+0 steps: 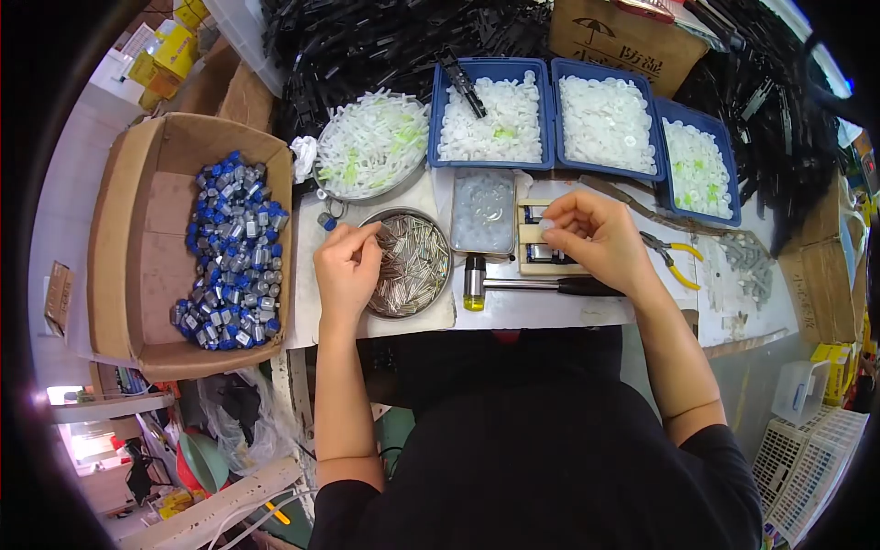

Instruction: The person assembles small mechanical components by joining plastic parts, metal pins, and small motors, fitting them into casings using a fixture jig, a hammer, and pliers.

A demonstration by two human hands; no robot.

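My left hand [348, 268] is at the left rim of a round metal bowl [443, 284] full of thin metal pins [411, 261]. Its fingers are curled together, and whatever may be between them is hidden. A small blue-capped part [327, 221] lies just beyond it. My right hand [596, 240] pinches a small whitish plastic piece [547, 225] between thumb and fingertips. Right below this piece is a pale wooden block fixture [532, 235] with dark parts in it, partly covered by the hand. A hammer [522, 284] with a yellow tip lies in front of the fixture.
A rectangular tin [483, 213] of translucent pieces stands beside the fixture. Blue bins [548, 119] of white parts and a bowl [367, 194] of white-green parts line the back. Yellow-handled pliers [683, 266] lie right. A cardboard box [151, 238] at left holds blue-capped parts.
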